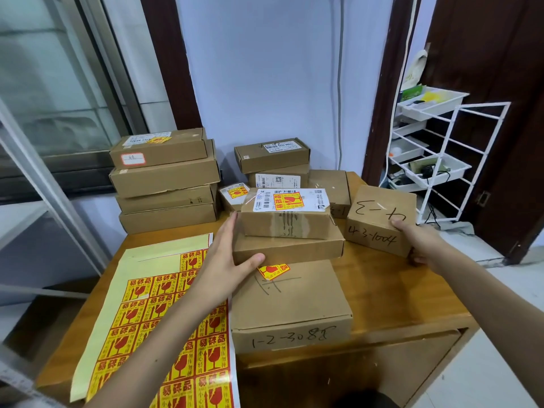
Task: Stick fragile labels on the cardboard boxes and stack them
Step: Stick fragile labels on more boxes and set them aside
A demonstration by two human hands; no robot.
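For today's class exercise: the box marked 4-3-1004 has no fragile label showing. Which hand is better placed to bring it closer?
The right hand: it already grips the box marked 4-3-1004. The left hand is busy at the middle stack.

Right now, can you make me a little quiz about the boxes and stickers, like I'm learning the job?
1. True or false: the box marked 4-3-1004 already has a red and yellow fragile sticker on its top.
2. Which hand is on the middle stack? A) left hand B) right hand C) both
3. Fill in: the sticker sheet lies on the ____ side of the wooden table, as the person sees it.

Key
1. False: only handwriting shows on it; the right hand grips it.
2. A: it rests against the flat box under the labelled top box.
3. Left.
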